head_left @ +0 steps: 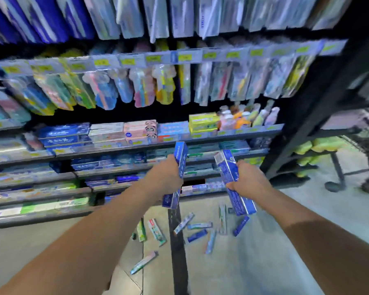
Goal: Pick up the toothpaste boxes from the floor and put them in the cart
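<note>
One blue toothpaste box point(178, 173) is gripped near its middle by the left hand point(165, 177), fingers curled round it, the box held nearly upright. A second blue toothpaste box point(232, 179) is gripped by the right hand point(248, 180) in the same manner, tilted with its upper end leaning left. Both boxes are held in the air in front of the shelves point(115, 150). Further toothpaste boxes point(195, 229) are scattered on the floor point(285, 209) below the hands, beside a dark floor strip point(178, 262). Cart wheels point(333, 186) are visible at the right edge of the floor.
</note>
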Demonstrator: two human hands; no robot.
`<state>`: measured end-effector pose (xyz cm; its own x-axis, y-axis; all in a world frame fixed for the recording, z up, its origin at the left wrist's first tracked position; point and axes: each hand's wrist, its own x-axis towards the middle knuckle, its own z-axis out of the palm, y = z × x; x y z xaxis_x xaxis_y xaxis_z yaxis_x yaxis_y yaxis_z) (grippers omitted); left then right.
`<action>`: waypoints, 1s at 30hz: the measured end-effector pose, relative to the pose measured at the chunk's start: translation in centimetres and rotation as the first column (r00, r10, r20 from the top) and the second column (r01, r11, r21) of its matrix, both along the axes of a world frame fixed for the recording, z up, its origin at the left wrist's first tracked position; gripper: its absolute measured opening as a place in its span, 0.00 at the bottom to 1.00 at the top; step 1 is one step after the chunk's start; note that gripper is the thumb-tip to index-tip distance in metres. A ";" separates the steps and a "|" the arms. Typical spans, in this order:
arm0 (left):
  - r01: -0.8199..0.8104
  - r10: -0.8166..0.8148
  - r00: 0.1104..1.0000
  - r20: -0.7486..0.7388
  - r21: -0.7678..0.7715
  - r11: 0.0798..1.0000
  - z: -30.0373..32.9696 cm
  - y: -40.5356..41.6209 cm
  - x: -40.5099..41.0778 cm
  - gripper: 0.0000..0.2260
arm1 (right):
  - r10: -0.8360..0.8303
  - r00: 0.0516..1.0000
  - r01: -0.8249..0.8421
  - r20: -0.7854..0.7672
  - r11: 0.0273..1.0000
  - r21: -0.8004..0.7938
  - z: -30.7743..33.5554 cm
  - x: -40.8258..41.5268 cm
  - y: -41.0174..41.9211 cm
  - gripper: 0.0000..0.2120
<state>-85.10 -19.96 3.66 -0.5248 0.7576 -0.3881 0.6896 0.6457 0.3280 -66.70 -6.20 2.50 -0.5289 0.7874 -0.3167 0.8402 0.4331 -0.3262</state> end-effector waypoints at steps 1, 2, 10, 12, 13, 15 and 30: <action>0.040 -0.040 0.999 -0.007 -0.004 0.999 0.1 2.5 1.6 0.15 | -0.035 0.999 0.035 0.001 0.999 0.004 0.1 2.1 1.9 0.21; 0.084 -0.084 0.996 -0.025 -0.010 0.996 0.2 4.9 3.3 0.16 | -0.065 0.998 0.065 -0.007 0.998 0.008 0.2 4.2 3.6 0.20; 0.312 -0.313 0.948 -0.052 -0.041 0.949 -0.5 21.5 15.0 0.17 | -0.298 0.954 0.298 -0.018 0.954 0.025 0.7 19.3 14.8 0.17; 0.377 -0.378 0.924 -0.049 -0.044 0.925 -0.9 24.9 17.6 0.17 | -0.353 0.936 0.353 -0.017 0.936 0.010 0.6 22.1 17.0 0.17; 0.409 -0.411 0.911 -0.049 -0.044 0.912 -1.2 26.6 18.8 0.17 | -0.387 0.922 0.387 -0.014 0.922 -0.002 0.4 23.3 18.1 0.18; 0.473 -0.475 0.879 -0.045 -0.051 0.880 -1.6 29.8 21.0 0.18 | -0.446 0.895 0.446 -0.010 0.895 -0.010 0.0 25.3 20.3 0.18; 0.707 -0.709 0.703 -0.053 -0.063 0.705 -1.2 56.0 33.8 0.23 | -0.756 0.651 0.757 -0.068 0.653 -0.023 0.4 37.7 39.9 0.16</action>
